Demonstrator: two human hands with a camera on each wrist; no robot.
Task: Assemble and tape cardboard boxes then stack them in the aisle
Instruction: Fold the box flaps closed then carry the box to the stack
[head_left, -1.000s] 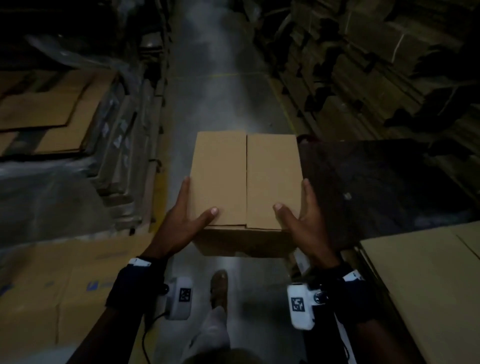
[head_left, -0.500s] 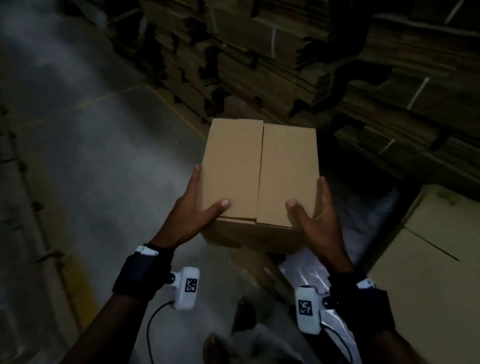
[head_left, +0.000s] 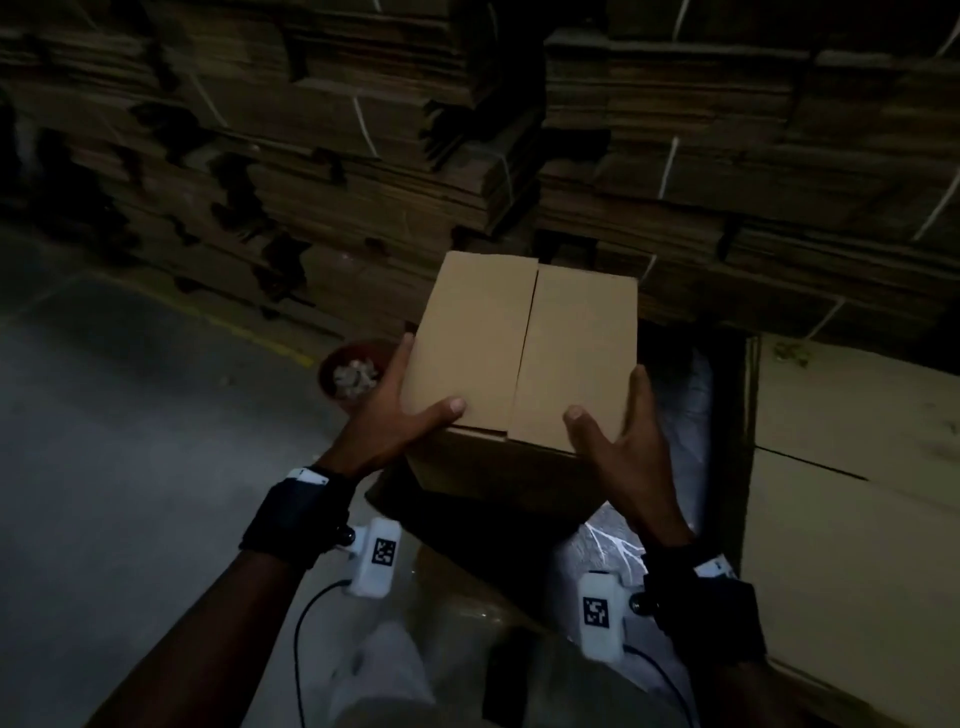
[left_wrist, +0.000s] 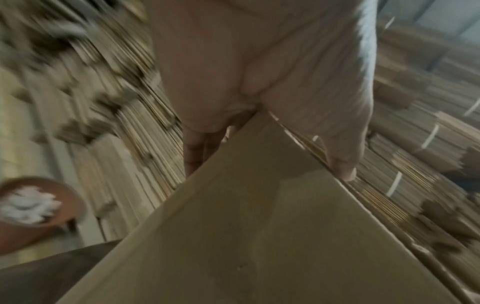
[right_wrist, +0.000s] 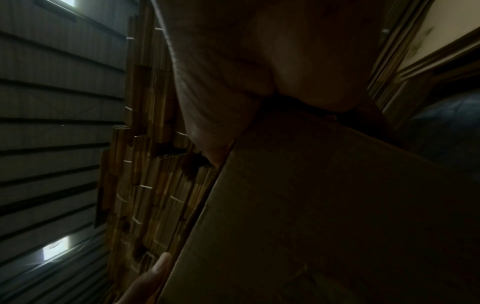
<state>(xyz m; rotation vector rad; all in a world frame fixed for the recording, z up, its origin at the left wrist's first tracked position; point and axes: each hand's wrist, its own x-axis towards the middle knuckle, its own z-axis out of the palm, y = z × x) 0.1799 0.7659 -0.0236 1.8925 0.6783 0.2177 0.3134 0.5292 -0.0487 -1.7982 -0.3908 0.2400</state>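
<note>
Room: a dim warehouse aisle. In front of you rises a wall of flat cardboard bundles (head_left: 363, 156), stacked high and strapped with pale bands, filling the whole upper part of the head view. The right wrist view shows a ribbed metal roof (right_wrist: 52, 102) with small bright panels above the same stacks.

Floor (head_left: 104, 467): grey concrete on your left, with a faint yellow line running along the foot of the stacks.

Large carton (head_left: 857, 493): pale top face, on your right, near your right forearm; a dark gap lies between it and the box.

Plastic sheet (head_left: 691, 395): shiny, crumpled, low between the box and the large carton.

Box (head_left: 524, 353): brown cardboard, top flaps closed and meeting in a centre seam. No tape shows on the seam. You hold it in front of your chest, above the floor, just ahead of the stacks.

Left hand (head_left: 395, 421): you grip the box's left near corner, thumb flat across the top flap, fingers running down the left side.

Right hand (head_left: 623, 431): you grip the right near corner the same way, thumb on the top flap, fingers pressed along the right side; slightly blurred.

Bowl (head_left: 353, 374): round, reddish-brown, on the floor just left of your left hand, holding pale crumpled scraps.

Wrist cameras: white units with black square markers, one under each wrist, each trailing a cable.
</note>
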